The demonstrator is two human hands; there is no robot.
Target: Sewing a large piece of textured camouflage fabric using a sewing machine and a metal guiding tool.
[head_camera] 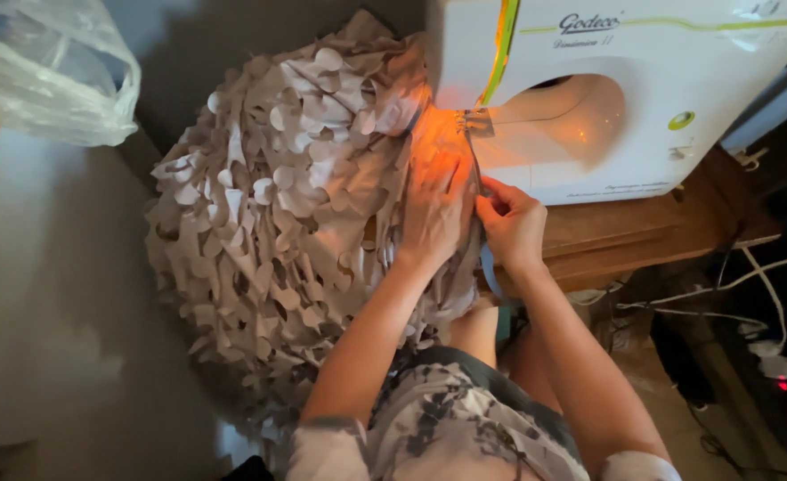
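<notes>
Far left: one crumpled, translucent plastic bag [46, 71] lies on a pale surface. Centre: one large heap of beige fabric [278, 214], cut all over into leaf-shaped flaps, spills from the wooden table [643, 227] down toward the floor. The left hand [434, 214] lies flat, fingers spread, pressing the fabric's right edge just near of the needle area. The right hand [511, 223], just beside it, pinches the fabric's seam edge between thumb and fingers. Far right of centre: one white, smooth plastic sewing machine [625, 89] with a yellow-green stripe, its lamp casting orange light on cloth and hands. Right, near the floor: several white and dark cables [758, 294].
</notes>
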